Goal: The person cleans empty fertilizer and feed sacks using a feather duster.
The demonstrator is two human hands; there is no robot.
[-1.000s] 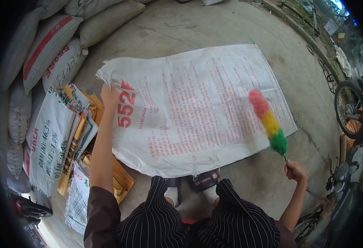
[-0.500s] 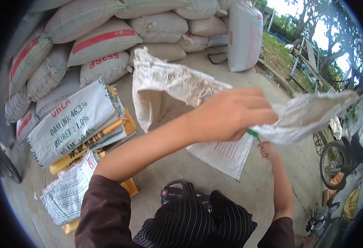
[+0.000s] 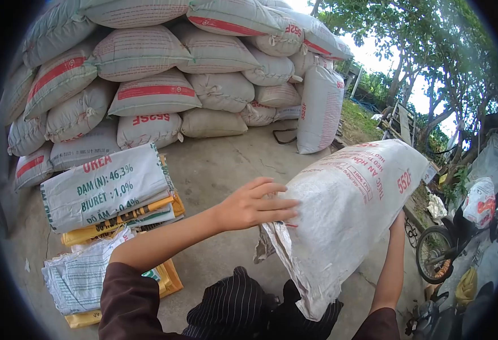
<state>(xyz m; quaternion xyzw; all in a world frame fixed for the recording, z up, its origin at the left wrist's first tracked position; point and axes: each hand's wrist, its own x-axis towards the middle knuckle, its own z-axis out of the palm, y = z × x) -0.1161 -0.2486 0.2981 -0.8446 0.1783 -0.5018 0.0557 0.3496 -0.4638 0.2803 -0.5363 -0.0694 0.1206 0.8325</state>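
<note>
A white woven sack (image 3: 345,209) with red 552F print hangs in the air before me, its folded lower end over my knees. My left hand (image 3: 257,205) lies at its left edge, fingers stretched out and slightly spread, the fingertips touching or just over the sack. Behind the far right side of the sack is my right hand (image 3: 398,219); only the wrist area shows and its fingers are hidden. To the left, flattened sacks are piled on the floor, with a white UREA sack (image 3: 110,187) on top.
Full sacks (image 3: 155,93) are stacked along the back, and one full sack (image 3: 321,110) stands upright at their right end. A crumpled white sack (image 3: 87,272) lies on yellow ones at lower left. A motorbike wheel (image 3: 435,255) is at the right.
The sack has swung round, its printed side now facing up towards me. My left hand has moved left and its fingers have opened out. The view has tilted up.
</note>
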